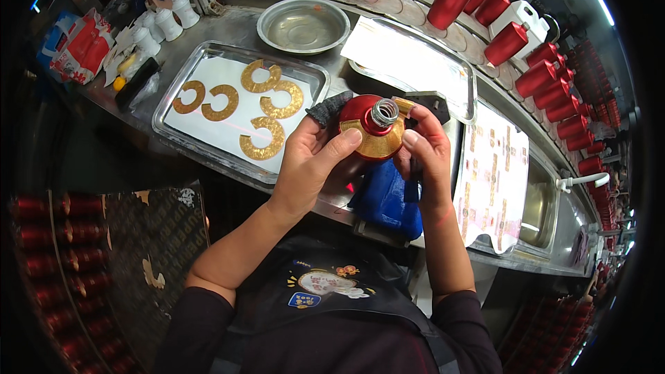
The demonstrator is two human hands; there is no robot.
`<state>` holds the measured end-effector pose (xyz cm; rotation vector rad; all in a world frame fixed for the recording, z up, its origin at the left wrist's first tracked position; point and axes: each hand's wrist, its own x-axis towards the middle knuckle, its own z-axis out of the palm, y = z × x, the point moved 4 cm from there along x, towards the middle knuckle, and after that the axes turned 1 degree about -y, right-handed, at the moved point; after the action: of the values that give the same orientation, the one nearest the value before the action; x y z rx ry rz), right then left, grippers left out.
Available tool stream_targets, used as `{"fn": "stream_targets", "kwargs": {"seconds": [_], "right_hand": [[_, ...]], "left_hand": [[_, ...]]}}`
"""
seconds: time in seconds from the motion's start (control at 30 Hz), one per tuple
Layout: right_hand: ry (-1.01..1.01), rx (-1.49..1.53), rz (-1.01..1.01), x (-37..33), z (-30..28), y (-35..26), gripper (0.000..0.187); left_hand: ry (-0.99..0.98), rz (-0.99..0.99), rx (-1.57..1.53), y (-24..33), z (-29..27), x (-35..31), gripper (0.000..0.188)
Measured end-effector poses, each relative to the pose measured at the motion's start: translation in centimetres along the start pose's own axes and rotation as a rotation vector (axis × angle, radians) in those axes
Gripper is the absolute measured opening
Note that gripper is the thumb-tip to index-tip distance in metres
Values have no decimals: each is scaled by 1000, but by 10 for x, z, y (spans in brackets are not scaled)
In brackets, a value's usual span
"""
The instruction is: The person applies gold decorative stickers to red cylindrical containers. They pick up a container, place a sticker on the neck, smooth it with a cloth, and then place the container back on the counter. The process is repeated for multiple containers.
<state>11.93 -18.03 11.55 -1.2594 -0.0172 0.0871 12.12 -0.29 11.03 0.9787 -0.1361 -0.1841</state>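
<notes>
A red bottle (355,110) with a bare silver threaded neck (385,112) is between my hands, its mouth tilted toward me. My left hand (308,159) wraps its left side, the thumb pressing on the shoulder; a dark cover sits on one fingertip. Around the near side of the shoulder lies a curved gold label (377,144). With thumb and fingers, my right hand (431,152) pinches the label's right end, which stands up by the neck. The bottle's lower body is mostly hidden. Under it is a blue block-like object (391,201).
Several gold C-shaped labels (262,138) lie on white paper in a metal tray (163,121). Behind stand a metal basin (303,5) and a second tray (471,107). A label sheet (490,180) lies by the sink (539,215). Red bottles (450,3) line the curved conveyor (402,10).
</notes>
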Motion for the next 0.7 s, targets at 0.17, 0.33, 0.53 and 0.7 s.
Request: {"fn": "stream_targets", "kwargs": {"seconds": [0.17,0.33,0.53,0.7], "right_hand": [[-4,-11,-72,-1,5,1,52],[-20,-27,-84,0,7,-1,52],[-20,-69,-83,1,7,-2,49],[-19,-24,-105,1,7,-2,46]], "left_hand": [[-14,33,9,1,2,2,37],[-12,34,5,2,3,2,36],[-6,42,17,2,3,1,37],[3,44,14,2,3,1,37]]}}
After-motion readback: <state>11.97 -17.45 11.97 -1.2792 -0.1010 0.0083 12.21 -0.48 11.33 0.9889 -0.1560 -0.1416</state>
